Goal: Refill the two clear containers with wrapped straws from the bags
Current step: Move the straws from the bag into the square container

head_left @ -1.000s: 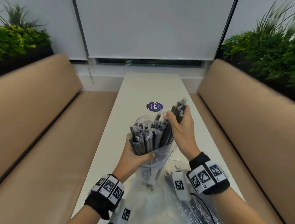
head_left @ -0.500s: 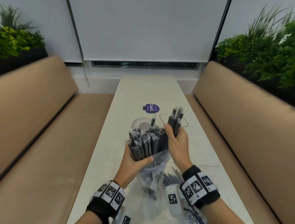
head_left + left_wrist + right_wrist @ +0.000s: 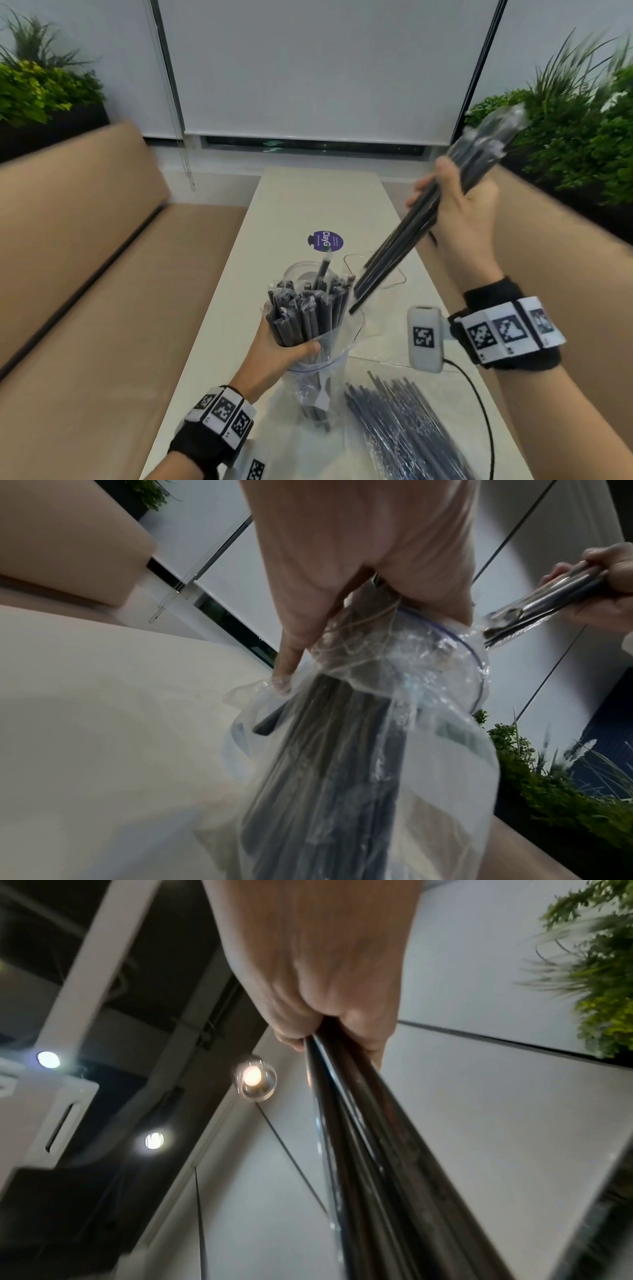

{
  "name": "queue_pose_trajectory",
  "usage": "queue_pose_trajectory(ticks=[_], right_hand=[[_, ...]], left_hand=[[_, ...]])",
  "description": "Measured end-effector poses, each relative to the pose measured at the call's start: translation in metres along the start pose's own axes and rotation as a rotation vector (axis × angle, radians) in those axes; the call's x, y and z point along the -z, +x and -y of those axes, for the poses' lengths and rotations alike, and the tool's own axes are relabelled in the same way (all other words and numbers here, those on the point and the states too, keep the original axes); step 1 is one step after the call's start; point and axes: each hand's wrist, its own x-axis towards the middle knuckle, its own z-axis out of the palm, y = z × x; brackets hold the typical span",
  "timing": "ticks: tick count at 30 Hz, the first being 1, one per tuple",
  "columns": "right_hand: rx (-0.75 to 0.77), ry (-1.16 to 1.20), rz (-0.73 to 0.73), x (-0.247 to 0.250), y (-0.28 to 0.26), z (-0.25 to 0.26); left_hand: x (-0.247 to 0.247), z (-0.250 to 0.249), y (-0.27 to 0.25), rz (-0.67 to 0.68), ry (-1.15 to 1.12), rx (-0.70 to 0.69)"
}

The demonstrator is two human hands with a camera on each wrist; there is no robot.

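My left hand [image 3: 281, 356] grips a clear bag [image 3: 329, 363] of black wrapped straws [image 3: 305, 315] upright over the table; the left wrist view shows the fingers curled round the bag [image 3: 359, 723]. My right hand [image 3: 455, 212] holds a small bundle of straws [image 3: 404, 240] raised up and to the right, slanting down towards the bag; in the right wrist view the bundle [image 3: 369, 1150] runs out of the fist. A round clear container [image 3: 301, 274] with one straw stands behind the bag. A second, squarish clear container [image 3: 394, 277] stands to its right.
Another bag of straws [image 3: 404, 425] lies flat on the white table [image 3: 219, 342] near the front right. A purple sticker [image 3: 325, 240] is farther back. Tan benches [image 3: 85, 274] run along both sides, with plants [image 3: 582, 137] behind them.
My right hand has pulled a bundle of straws out of the bag and lifted it up and to the right. The left hand still holds the bag.
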Motion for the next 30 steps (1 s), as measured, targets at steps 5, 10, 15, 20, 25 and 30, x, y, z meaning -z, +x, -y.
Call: queue_pose_trajectory(ticks=[5, 10, 15, 20, 25, 30], right_hand=[[0.132, 0.157, -0.301, 0.012, 0.045, 0.009], [-0.029, -0.204, -0.235, 0.004, 0.033, -0.079], [-0.249, -0.461, -0.109, 0.003, 0.009, -0.141], [-0.46, -0.682, 0.011, 0.014, 0.018, -0.165], [-0.568, -0.585, -0.02, 0.03, 0.028, -0.13], [-0.13, -0.5, -0.101, 0.033, -0.018, -0.071]], left_hand=[[0.002, 0.005, -0.006, -0.034, 0.006, 0.045], [0.003, 0.01, -0.015, -0.043, -0.006, 0.076], [0.001, 0.012, -0.019, -0.046, -0.049, 0.115], [-0.001, 0.011, -0.016, -0.046, -0.026, 0.121], [-0.002, 0.01, -0.015, -0.06, 0.002, 0.12], [-0.002, 0.009, -0.014, -0.08, 0.034, 0.114]])
